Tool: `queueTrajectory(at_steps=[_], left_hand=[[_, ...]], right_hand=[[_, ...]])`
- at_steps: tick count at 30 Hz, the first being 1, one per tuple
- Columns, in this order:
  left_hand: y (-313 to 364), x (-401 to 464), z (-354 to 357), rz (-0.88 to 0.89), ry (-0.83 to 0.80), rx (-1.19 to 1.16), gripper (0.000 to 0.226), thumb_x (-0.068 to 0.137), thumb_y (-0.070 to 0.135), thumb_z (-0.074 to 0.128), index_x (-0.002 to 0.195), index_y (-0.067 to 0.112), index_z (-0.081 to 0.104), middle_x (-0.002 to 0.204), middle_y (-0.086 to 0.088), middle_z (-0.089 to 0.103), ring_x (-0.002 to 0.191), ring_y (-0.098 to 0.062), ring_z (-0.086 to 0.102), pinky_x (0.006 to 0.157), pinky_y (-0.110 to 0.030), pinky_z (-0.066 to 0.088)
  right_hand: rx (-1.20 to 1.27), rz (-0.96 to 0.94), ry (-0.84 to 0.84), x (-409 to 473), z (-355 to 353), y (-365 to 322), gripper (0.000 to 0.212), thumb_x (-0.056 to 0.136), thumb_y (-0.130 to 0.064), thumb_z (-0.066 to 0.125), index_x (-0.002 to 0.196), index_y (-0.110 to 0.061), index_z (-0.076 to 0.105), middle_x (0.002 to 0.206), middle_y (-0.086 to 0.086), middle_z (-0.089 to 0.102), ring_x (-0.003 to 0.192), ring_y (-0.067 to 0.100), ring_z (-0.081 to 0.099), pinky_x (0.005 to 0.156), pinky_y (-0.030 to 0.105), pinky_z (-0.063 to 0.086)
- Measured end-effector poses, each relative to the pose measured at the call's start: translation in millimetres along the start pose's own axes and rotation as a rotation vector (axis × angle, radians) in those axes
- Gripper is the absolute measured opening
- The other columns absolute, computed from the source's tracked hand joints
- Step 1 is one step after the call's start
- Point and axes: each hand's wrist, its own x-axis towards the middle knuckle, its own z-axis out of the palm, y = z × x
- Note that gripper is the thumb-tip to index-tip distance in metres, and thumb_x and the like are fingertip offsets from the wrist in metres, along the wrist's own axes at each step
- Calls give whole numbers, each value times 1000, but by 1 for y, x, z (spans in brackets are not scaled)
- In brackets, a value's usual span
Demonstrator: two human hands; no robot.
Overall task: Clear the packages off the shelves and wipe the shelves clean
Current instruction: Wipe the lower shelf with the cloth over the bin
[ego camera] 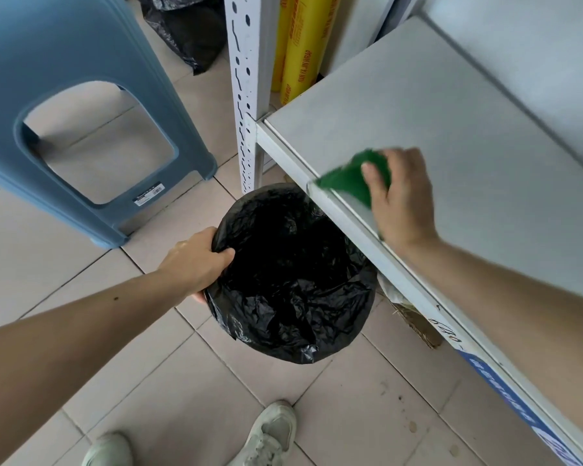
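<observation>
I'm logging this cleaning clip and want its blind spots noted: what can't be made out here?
Head view only:
- Green cloth: motion-blurred and partly under the right hand, so its texture is unreadable.
- Black bin bag: interior too dark to show its contents.
- Space under the shelf: hidden by the shelf board.
- Handwriting on the shelf's front edge: too small.
- Blue stool: top cut off by the frame.

Your feed is bright, even and diffuse, with no hard glare. Soft shadows sit under the blue stool [81, 129] and the shelf [435, 136] edge on the floor. Your right hand [401, 196] and the green cloth [354, 179] are motion-blurred; the left hand [196, 260] is sharp. Wide-angle bending shows at the edges. The bin liner [290, 274] interior is crushed to black.
</observation>
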Motion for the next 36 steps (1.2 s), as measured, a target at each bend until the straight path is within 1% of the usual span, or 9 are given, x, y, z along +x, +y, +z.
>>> queueTrajectory(at_steps=[5, 8, 13, 17, 20, 24, 27, 32, 36], left_hand=[[-1, 0, 7, 3, 9, -21, 28, 98, 31, 53, 126, 27, 53, 112, -6, 66, 84, -21, 62, 51, -21, 43], [-1, -1, 10, -8, 10, -20, 29, 98, 32, 52, 127, 26, 54, 114, -6, 66, 91, -26, 63, 54, -22, 42], [3, -8, 18, -10, -2, -19, 29, 99, 31, 53, 127, 26, 53, 113, -6, 66, 89, -26, 63, 59, -26, 45], [6, -11, 27, -9, -24, -8, 30, 98, 32, 53, 128, 28, 53, 111, -5, 67, 86, -25, 64, 62, -26, 49], [10, -13, 35, -14, -46, -20, 30, 98, 33, 53, 128, 30, 54, 110, -4, 67, 88, -26, 67, 73, -36, 59], [14, -11, 50, -3, -61, -8, 30, 98, 32, 53, 128, 30, 53, 113, -3, 66, 85, -22, 65, 56, -29, 55], [13, -11, 59, 3, -70, -12, 29, 97, 31, 54, 127, 31, 54, 112, -2, 66, 85, -22, 66, 56, -30, 56], [13, -20, 64, 2, -87, 6, 26, 96, 30, 54, 122, 31, 55, 106, -4, 67, 85, -24, 68, 57, -36, 61], [13, -33, 66, 25, -90, 65, 23, 95, 31, 53, 119, 30, 56, 105, -3, 68, 78, -22, 67, 53, -31, 57]], right_hand=[[-155, 240, -157, 56, 24, 24, 44, 103, -39, 44, 141, -18, 49, 133, 19, 43, 123, 38, 40, 99, 42, 40], [-106, 61, -128, 18, 37, 9, 41, 100, -26, 51, 140, -15, 55, 124, 25, 49, 110, 41, 47, 91, 42, 42], [69, -307, -339, -63, 5, -6, 38, 96, -24, 49, 127, -7, 64, 104, 15, 57, 96, 30, 54, 84, 32, 48], [132, -44, -48, -29, -26, 27, 37, 98, -18, 52, 129, -2, 62, 109, 23, 54, 100, 23, 51, 92, 17, 36], [32, 99, 37, 21, -44, 64, 39, 99, -18, 49, 132, -1, 58, 119, 30, 49, 111, 36, 52, 98, 23, 37], [-187, 324, -97, 58, -42, 106, 42, 105, -25, 40, 145, -16, 47, 141, 21, 39, 129, 39, 37, 105, 33, 32], [-258, 425, -223, 50, -31, 110, 44, 107, -29, 33, 151, -28, 36, 150, 11, 35, 134, 38, 30, 107, 40, 31], [-123, 153, -155, -22, -16, 82, 45, 95, -20, 46, 139, -18, 58, 129, 16, 55, 115, 43, 46, 92, 37, 35], [21, -48, -244, -102, -30, 35, 39, 95, -6, 58, 133, -13, 62, 118, 7, 60, 104, 26, 43, 93, 29, 37]])
